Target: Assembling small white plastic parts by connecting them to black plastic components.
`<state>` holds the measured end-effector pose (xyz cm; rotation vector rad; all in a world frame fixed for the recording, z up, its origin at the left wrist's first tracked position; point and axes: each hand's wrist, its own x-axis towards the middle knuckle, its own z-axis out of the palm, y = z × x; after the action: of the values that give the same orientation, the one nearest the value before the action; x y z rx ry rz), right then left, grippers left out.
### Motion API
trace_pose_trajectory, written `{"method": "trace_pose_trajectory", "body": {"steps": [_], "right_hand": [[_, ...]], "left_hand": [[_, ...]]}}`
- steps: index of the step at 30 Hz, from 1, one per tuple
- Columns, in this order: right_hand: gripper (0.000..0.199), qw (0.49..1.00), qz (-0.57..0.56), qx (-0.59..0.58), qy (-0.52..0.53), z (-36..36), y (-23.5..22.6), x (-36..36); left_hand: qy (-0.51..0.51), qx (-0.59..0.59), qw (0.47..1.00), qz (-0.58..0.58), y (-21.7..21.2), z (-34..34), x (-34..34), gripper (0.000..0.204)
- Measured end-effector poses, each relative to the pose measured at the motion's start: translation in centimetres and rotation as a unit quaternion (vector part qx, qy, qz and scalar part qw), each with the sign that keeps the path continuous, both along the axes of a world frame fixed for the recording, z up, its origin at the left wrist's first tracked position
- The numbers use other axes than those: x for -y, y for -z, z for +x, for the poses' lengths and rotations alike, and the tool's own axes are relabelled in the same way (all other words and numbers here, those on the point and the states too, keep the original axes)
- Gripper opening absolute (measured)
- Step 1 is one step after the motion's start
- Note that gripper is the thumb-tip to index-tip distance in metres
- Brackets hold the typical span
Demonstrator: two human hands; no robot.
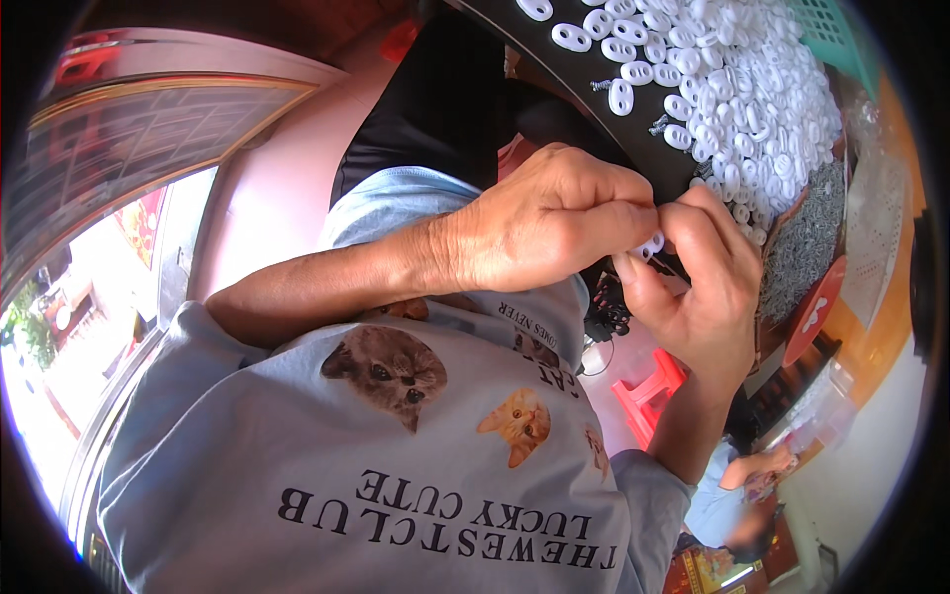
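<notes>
Daylight glares through a doorway [87, 315] at left, washing out the scene beyond. Fisheye distortion curves lines near the black corners.

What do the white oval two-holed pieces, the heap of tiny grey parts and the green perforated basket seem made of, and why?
White oval two-holed pieces: probably plastic, smooth and slightly glossy; even colour, rounded edges.
Heap of tiny grey parts: likely metal, dull and silvery; too fine to be sure.
Green perforated basket: seemingly plastic, smooth-looking; uniform colour, regular openings.
</notes>
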<state>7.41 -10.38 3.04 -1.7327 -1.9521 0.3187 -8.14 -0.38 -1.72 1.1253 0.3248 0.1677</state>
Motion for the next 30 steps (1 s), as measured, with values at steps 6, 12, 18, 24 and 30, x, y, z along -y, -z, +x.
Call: {"method": "trace_pose_trajectory", "body": {"steps": [6, 12, 18, 24, 30], "right_hand": [[0.023, 0.998, -0.018, -0.067, -0.009, -0.2, -0.3, 0.1], [0.021, 0.997, -0.031, -0.072, -0.022, -0.1, -0.3, 0.3], [0.025, 0.998, -0.047, -0.018, 0.025, -0.7, -0.2, 0.9], [0.031, 0.998, 0.001, 0.038, 0.057, -1.2, 0.9, 1.3], [0.028, 0.998, 0.032, 0.023, 0.052, -2.2, 1.6, 1.1]], "left_hand": [[0.002, 0.021, 1.0, -0.019, -0.4, -0.1, 0.5, 0.023], [-0.02, 0.033, 0.998, 0.053, 0.0, -0.4, 0.8, 0.022], [0.031, -0.049, 0.988, -0.142, -1.2, -0.4, -0.2, 0.023], [0.028, -0.037, 0.964, -0.263, -1.3, -0.1, 0.1, 0.023], [-0.004, 0.005, 0.993, -0.115, -0.6, -0.6, 0.7, 0.02]]}}
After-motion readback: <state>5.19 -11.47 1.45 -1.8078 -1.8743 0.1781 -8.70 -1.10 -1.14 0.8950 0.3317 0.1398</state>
